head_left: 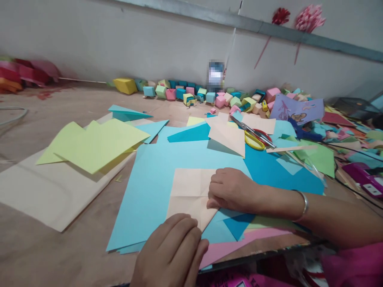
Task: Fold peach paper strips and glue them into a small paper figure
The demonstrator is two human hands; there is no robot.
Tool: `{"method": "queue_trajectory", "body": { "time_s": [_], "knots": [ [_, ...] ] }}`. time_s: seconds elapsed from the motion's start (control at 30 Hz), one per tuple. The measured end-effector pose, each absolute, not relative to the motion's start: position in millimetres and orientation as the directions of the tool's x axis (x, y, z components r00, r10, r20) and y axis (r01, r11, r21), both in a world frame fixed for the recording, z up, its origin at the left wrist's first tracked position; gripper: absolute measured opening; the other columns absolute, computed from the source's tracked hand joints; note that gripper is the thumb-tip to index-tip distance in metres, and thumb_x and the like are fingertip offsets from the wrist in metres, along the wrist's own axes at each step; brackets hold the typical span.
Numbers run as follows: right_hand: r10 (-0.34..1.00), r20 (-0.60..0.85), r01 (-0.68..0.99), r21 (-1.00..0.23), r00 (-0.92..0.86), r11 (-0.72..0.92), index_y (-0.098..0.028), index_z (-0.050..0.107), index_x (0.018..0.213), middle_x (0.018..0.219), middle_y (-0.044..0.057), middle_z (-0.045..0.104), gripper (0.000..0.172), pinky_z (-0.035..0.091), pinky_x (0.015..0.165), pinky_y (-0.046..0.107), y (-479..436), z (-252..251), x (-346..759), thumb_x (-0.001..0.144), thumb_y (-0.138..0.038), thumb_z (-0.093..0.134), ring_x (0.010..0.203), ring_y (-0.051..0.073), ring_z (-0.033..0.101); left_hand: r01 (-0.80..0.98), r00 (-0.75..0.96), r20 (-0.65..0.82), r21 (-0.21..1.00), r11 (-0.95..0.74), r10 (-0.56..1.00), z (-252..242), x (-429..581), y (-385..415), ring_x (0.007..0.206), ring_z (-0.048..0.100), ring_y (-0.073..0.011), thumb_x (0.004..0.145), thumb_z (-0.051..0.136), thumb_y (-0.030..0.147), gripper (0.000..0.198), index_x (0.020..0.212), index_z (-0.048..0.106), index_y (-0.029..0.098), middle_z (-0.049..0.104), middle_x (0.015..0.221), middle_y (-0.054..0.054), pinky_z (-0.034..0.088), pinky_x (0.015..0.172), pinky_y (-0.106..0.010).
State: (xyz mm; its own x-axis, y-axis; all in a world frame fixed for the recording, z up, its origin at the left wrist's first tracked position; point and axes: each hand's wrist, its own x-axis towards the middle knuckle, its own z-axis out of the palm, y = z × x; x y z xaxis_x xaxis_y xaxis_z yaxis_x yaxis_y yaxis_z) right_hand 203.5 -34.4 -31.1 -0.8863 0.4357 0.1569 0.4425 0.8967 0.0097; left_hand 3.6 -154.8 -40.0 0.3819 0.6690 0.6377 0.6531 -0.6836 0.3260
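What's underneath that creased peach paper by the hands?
The creased peach paper lies on a large light-blue paper sheet, visible past its left and top edges; whatever else is beneath is covered.

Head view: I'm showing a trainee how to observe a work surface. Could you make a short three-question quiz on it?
1. Multiple choice: what colour is the large sheet directly under the creased peach paper? A) pink B) light blue C) purple
2. True or false: the right hand rests on the creased peach paper.
3. Fill in: in the picture, the yellow-green sheets lie to the ___ of the creased peach paper.

Key: 1. B; 2. true; 3. left
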Motion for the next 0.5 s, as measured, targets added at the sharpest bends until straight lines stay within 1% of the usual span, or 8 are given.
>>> {"method": "queue_trajectory", "body": {
  "time_s": [0.07,0.17,0.33,0.5],
  "knots": [
    [0.443,0.135,0.448,0.014,-0.886,0.894,-0.016,0.059,0.067,0.065,0.004,0.058,0.039,0.024,0.057,0.03,-34.7,-30.3,203.3,0.09,-0.047,0.055,0.063,0.016,0.047,0.656,0.398,0.619,0.324,-0.681,0.677,-40.0,2.1,-155.2,0.092,0.059,-0.0224,0.081,0.064,0.006,0.017,0.097,0.068,0.008,0.065,0.092,-0.01,0.052,0.082,-0.038],
    [0.449,0.119,0.453,0.009,-0.886,0.892,-0.016,0.059,0.067,0.065,0.004,0.059,0.039,0.025,0.058,0.029,-34.8,-29.3,203.1,0.09,-0.047,0.055,0.064,0.015,0.046,0.659,0.445,0.595,0.288,-0.695,0.669,-40.6,-0.4,-155.5,0.095,0.059,-0.0249,0.082,0.065,0.01,0.023,0.105,0.068,0.01,0.065,0.096,-0.011,0.054,0.078,-0.039],
    [0.444,0.139,0.449,0.005,-0.885,0.894,-0.016,0.06,0.067,0.065,0.004,0.059,0.039,0.025,0.058,0.029,-34.6,-29.4,203.4,0.09,-0.047,0.056,0.064,0.016,0.046,0.658,0.453,0.609,0.265,-0.705,0.652,-40.6,-1.0,-154.4,0.094,0.059,-0.0261,0.083,0.064,0.012,0.018,0.099,0.07,0.01,0.066,0.094,-0.011,0.056,0.073,-0.04],
    [0.446,0.151,0.454,0.018,-0.882,0.891,-0.016,0.061,0.066,0.064,0.004,0.059,0.039,0.022,0.056,0.03,-35.0,-30.0,203.6,0.089,-0.048,0.056,0.062,0.016,0.047,0.663,0.451,0.624,0.245,-0.707,0.639,-37.7,-0.1,-154.2,0.093,0.059,-0.0253,0.084,0.061,0.012,0.017,0.098,0.07,0.011,0.066,0.092,-0.01,0.056,0.072,-0.039]
  ]
}}
